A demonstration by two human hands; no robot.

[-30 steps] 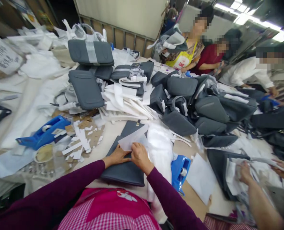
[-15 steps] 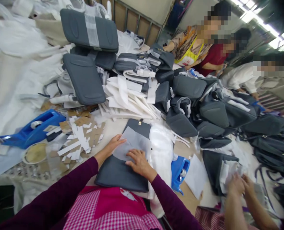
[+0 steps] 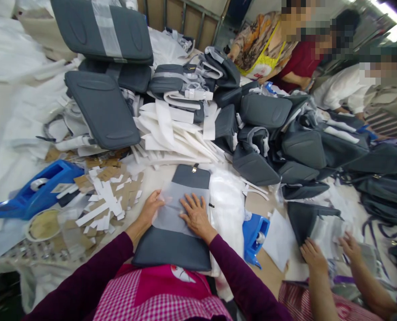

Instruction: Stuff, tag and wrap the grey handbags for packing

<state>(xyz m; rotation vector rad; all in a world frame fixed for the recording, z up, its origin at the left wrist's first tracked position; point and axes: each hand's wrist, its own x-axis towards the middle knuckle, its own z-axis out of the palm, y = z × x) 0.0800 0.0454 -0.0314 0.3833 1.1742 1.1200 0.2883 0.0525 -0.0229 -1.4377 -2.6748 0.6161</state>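
Observation:
A dark grey bag (image 3: 171,250) lies flat before me, its flap with a small gold clasp (image 3: 195,168) pointing away from me. Across its middle rests a thin translucent sheet (image 3: 172,215). My left hand (image 3: 150,209) pinches the sheet's left edge beside the bag. With fingers spread, my right hand (image 3: 197,216) lies flat on the sheet's right half, palm side down. White padded wrap (image 3: 225,214) runs along the bag's right side, partly beneath it.
Left are a blue tape dispenser (image 3: 51,183), a round tub (image 3: 43,224) and paper strips (image 3: 105,200). White foam pieces (image 3: 175,138) and grey bags (image 3: 101,109) are piled behind. Another dispenser (image 3: 252,234) stands right, near a co-worker's hands (image 3: 314,256); other people stand beyond.
The sheet now lies flatter and squarer across the bag. My right hand has spread its fingers and moved slightly up and right; my left hand has shifted slightly left. The view has tilted down.

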